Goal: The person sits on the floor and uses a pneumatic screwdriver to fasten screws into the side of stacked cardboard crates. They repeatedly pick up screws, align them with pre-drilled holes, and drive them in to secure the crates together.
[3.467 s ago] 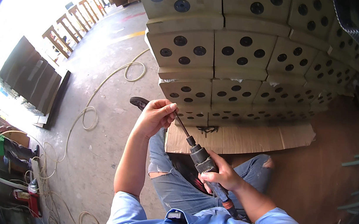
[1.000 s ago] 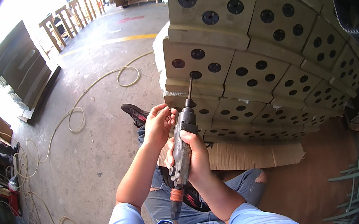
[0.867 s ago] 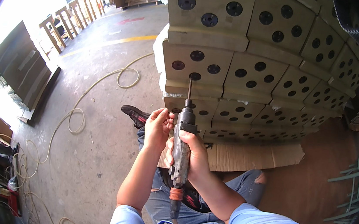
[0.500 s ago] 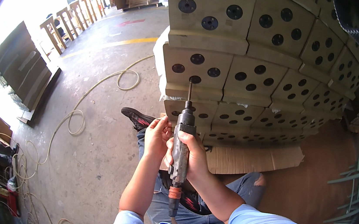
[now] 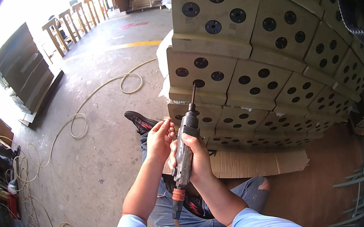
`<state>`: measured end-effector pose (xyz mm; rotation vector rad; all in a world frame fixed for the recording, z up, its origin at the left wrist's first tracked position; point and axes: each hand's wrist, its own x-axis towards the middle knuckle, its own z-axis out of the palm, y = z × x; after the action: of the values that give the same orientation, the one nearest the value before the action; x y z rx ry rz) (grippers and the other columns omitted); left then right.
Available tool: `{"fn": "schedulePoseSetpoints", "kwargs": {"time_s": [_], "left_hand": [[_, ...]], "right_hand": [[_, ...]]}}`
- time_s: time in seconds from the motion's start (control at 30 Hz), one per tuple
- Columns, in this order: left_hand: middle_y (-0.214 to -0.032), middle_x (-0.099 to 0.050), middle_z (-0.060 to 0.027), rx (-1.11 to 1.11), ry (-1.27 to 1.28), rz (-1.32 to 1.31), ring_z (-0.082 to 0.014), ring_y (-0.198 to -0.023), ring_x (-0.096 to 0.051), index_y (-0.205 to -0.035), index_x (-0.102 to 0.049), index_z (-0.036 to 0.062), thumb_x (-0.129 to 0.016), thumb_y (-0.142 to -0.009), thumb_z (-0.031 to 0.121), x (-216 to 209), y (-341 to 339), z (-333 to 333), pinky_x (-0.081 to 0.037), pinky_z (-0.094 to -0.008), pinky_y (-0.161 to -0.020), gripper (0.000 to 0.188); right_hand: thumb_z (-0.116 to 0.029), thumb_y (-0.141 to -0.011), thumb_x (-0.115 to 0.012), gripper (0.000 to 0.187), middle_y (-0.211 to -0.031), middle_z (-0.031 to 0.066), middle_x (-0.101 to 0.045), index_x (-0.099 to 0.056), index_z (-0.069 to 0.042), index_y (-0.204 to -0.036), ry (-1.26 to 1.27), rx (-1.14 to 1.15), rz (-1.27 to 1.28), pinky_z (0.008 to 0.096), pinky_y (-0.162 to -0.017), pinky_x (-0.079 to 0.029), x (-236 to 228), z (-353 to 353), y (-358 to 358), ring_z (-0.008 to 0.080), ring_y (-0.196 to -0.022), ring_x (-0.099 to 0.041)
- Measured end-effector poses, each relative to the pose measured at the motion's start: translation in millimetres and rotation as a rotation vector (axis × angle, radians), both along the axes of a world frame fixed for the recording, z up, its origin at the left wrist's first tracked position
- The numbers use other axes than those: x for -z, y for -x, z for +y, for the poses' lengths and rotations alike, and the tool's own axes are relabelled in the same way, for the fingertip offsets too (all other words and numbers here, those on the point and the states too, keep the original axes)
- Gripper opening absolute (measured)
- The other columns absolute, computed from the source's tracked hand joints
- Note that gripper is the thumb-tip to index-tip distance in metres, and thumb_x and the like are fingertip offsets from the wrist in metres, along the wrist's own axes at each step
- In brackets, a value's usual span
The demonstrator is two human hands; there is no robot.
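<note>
My right hand [image 5: 197,156] is wrapped round the dark body of a pneumatic screwdriver [image 5: 185,156]. Its long bit points away from me and its tip meets the lowest of the round black discs [image 5: 199,83] on a beige panel [image 5: 179,86]. My left hand [image 5: 161,139] is beside the tool, thumb and fingertips pinched together; whatever lies between them is too small to make out. A hose leaves the tool's orange-collared rear end and runs across my lap.
Stacked beige panels [image 5: 237,48] with black discs fill the far right. Cardboard [image 5: 256,164] lies beneath them. A pale hose [image 5: 86,103] loops over the floor to the left, near leaning flat cartons [image 5: 23,66]. Green strips [image 5: 355,194] lie at the right.
The whole view has shifted slightly. Both hands, the screwdriver and its bit on the lowest disc keep the same positions relative to one another.
</note>
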<state>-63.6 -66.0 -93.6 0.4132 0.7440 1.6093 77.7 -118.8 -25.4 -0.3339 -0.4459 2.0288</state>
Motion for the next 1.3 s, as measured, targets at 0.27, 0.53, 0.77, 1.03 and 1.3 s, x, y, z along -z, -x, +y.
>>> {"fn": "schedulePoseSetpoints", "kwargs": {"time_s": [0.27, 0.53, 0.77, 1.03, 1.3], "left_hand": [[-0.098, -0.072, -0.0054, 0.026, -0.098, 0.064, -0.0091, -0.073, -0.061, -0.111, -0.065, 0.0036, -0.065, -0.103, 0.018, -55.4, -2.4, 30.5, -0.047, -0.0227, -0.061, 0.017], [-0.091, -0.069, -0.0034, 0.194, -0.195, 0.003, -0.0063, -0.068, -0.057, -0.108, -0.064, 0.0041, -0.059, -0.105, 0.017, -82.7, -12.5, 37.3, -0.041, -0.0178, -0.054, 0.014], [-0.092, -0.068, -0.0028, 0.292, -0.238, 0.067, -0.0061, -0.069, -0.057, -0.107, -0.064, 0.0035, -0.060, -0.105, 0.018, -91.9, -3.7, 38.9, -0.042, -0.0185, -0.055, 0.015], [-0.090, -0.068, -0.0017, 0.350, -0.247, 0.165, -0.0058, -0.068, -0.057, -0.104, -0.066, 0.0050, -0.065, -0.103, 0.020, -107.6, -0.7, 41.9, -0.042, -0.0185, -0.055, 0.015], [-0.090, -0.067, -0.0013, 0.363, -0.136, 0.268, -0.0057, -0.068, -0.055, -0.106, -0.068, 0.0038, -0.066, -0.102, 0.024, -112.0, 1.2, 58.5, -0.041, -0.0196, -0.054, 0.021]], "right_hand": [[-0.019, -0.092, -0.065, 0.040, -0.081, 0.0136, -0.060, -0.044, -0.006, -0.124, -0.070, -0.131, -0.286, 0.0346, -0.044, -0.054, -12.1, -38.7, -35.6, 0.0214, -0.049, -0.061], [-0.021, -0.087, -0.068, 0.051, -0.080, 0.0161, -0.060, -0.041, -0.004, -0.127, -0.107, -0.202, -0.278, 0.0347, -0.044, -0.054, -11.3, -44.7, -62.5, 0.0223, -0.048, -0.061], [-0.024, -0.087, -0.066, 0.051, -0.082, 0.0169, -0.059, -0.041, -0.003, -0.126, -0.145, -0.228, -0.295, 0.0352, -0.044, -0.053, -10.6, -40.5, -71.1, 0.0226, -0.049, -0.060], [-0.024, -0.088, -0.064, 0.050, -0.084, 0.0169, -0.059, -0.042, -0.001, -0.126, -0.038, -0.314, -0.049, 0.0351, -0.044, -0.053, -5.7, -37.3, -74.9, 0.0216, -0.049, -0.060], [-0.031, -0.093, -0.061, 0.043, -0.086, 0.0149, -0.058, -0.046, -0.001, -0.120, -0.100, -0.266, -0.117, 0.0354, -0.049, -0.053, -7.7, -34.3, -67.8, 0.0209, -0.054, -0.061]]}}
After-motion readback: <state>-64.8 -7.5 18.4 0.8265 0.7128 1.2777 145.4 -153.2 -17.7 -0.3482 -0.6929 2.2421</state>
